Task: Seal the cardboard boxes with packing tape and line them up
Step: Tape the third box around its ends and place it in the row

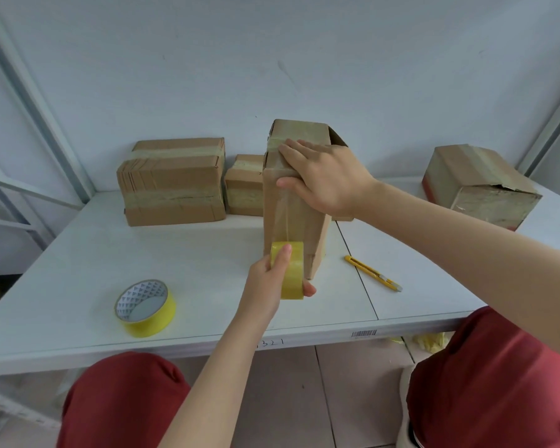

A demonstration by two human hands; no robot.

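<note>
Red-trousered knees below the table: left hand grips a tape roll, its strip running up the upright box at mid-table, long axis vertical; right hand presses flat on top. Taped boxes behind, yellow cutter right.

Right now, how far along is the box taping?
Done: the large box and small box at the back left look taped, side by side. In hand: the right hand presses tape onto the upright box while the left hand holds the tape roll low on its front. Left: the far-right box, taped on top, stands apart.
</note>
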